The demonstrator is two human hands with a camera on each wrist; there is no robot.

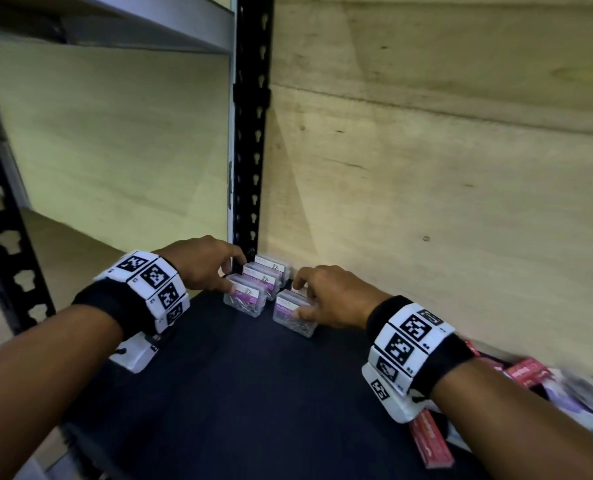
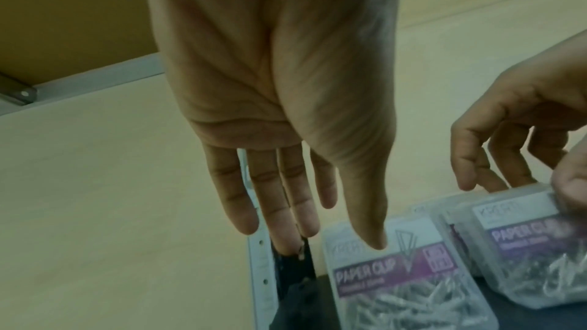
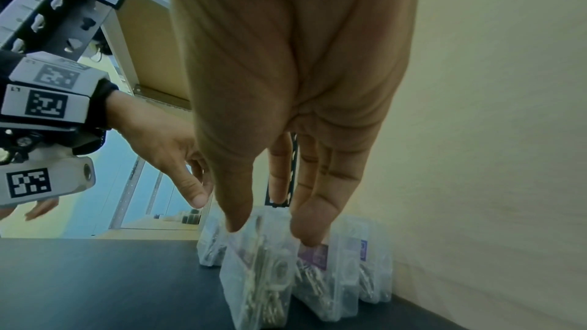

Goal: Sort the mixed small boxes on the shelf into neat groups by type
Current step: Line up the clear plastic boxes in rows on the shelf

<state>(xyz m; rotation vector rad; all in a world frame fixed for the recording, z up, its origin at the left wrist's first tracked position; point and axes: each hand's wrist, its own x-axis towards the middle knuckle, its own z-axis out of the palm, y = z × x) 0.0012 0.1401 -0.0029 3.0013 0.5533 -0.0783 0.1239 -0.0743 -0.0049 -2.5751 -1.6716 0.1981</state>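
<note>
At the back left corner of the dark shelf, beside the black perforated metal post, stands a row of clear plastic paper clip boxes with purple labels. The left hand has a relaxed, spread grip, fingertips touching the front box. The right hand pinches another clear paper clip box just right of the row. Red boxes lie at the right edge.

Dim, greenish cast; wide-angle bending at edges; motion blur lower right.
</note>
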